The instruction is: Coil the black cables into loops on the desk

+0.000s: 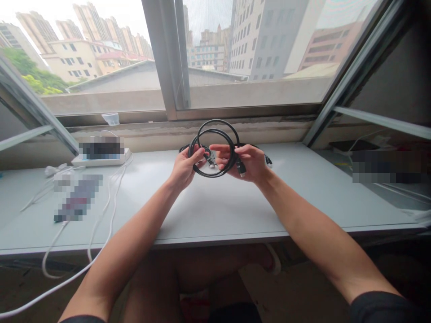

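Black cable (215, 131): held up in loose loops between the two hands, above the pale surface (229, 215); one loop stands higher than the others.
Left grip (188, 163): thumb and fingers pinched on the left side of the loops.
Right grip (247, 161): closed on the right side, some fingers reaching leftward behind the loops.
Dark connector (241, 169): hangs just below the right fingers.
Far connector (268, 160): beyond the right grip; I cannot tell whether it belongs to the same cable.
White cords (114, 197): on the left, well apart from the loops.
Coiling step: apparently in hand, the ring gathered but uneven.
Next move: seems to call for a steady left pinch while the right side brings the high loop level and tucks the hanging connector in.
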Motion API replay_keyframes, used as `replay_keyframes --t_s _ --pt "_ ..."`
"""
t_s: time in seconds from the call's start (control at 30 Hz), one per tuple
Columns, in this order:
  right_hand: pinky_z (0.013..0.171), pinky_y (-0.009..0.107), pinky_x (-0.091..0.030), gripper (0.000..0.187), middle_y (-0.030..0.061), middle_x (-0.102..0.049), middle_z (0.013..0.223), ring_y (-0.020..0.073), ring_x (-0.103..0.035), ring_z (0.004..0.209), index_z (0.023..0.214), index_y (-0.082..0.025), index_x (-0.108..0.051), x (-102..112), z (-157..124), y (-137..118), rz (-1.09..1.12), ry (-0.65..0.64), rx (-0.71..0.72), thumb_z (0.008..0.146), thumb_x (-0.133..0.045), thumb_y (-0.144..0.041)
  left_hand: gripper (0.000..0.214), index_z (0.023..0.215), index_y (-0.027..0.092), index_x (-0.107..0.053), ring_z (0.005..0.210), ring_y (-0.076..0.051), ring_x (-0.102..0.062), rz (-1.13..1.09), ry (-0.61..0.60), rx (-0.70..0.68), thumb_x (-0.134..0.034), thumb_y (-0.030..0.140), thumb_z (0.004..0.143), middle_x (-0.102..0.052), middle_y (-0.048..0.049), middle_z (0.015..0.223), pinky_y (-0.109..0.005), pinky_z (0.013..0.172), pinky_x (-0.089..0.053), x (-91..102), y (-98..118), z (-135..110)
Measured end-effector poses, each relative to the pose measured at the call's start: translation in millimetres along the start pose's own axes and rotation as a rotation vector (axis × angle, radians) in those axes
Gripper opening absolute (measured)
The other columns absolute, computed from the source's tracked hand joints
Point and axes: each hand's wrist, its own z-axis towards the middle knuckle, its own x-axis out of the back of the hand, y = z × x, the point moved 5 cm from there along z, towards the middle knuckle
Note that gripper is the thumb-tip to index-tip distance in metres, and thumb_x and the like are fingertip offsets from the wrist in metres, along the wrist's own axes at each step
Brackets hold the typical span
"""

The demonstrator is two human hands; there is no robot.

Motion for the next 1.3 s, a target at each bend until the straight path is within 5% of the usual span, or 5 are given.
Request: replay_keyframes --t_s 0.33,0.8,0.93,1.1,1.3 --pt "0.072 0.028 -0.053 0.037 0.0003 -0.06 0.084 0.0126 -0.058 0.076 0.109 -0.018 -0.077 -7 -1 2 -0.085 -0.098 0.03 0.072 -0.082 -0.022 0.033 0.096 0.013 -0.068 0.08 -0.011 -0.073 -0.084 -0.057 0.114 -0.092 0.023 0.076 -0.073 -0.0023 0.086 -0.019 0.076 -0.058 -3.4 -6 -1" --pt "0.043 0.02 -0.045 0.031 -0.0066 -0.058 0.054 0.0099 -0.055 0.045 0.106 -0.017 -0.066 16 13 8 -0.224 0.219 0.153 0.082 -0.077 -0.033 0.044 0.116 0.015 -0.067 0.071 -0.011 -0.069 -0.13 -0.218 0.082 -0.088 0.025 0.079 -0.069 0.0016 0.081 -0.027 0.076 -0.058 -13.0 19 -12" --pt "0.048 0.025 -0.055 0.036 0.0045 -0.078 0.079 0.0179 -0.073 0.058 0.107 -0.02 -0.059 26 15 9 -0.406 0.358 0.181 0.085 -0.075 -0.043 0.05 0.122 0.014 -0.063 0.075 -0.012 -0.067 0.038 -0.264 0.022 -0.084 0.025 0.077 -0.064 0.0023 0.083 -0.03 0.081 -0.057 -7.7 21 -8" --pt "0.061 0.033 -0.064 0.041 0.0077 -0.079 0.088 0.0216 -0.078 0.07 0.103 -0.022 -0.055 27 15 11 -0.598 0.396 0.152 0.088 -0.073 -0.055 0.045 0.123 0.017 -0.053 0.07 -0.011 -0.057 0.486 -0.201 -0.169 -0.069 0.019 0.081 -0.058 0.0042 0.082 -0.03 0.077 -0.054 10.0 19 3" --pt "0.076 0.036 -0.065 0.057 0.0162 -0.08 0.108 0.0303 -0.077 0.105 0.106 -0.02 -0.059 29 7 4 -0.716 0.183 -0.057 0.089 -0.064 -0.074 0.037 0.126 0.018 -0.052 0.083 -0.016 -0.063 0.765 -0.328 -0.161 -0.057 0.023 0.09 -0.063 -0.0014 0.09 -0.029 0.077 -0.05 33.3 22 9"
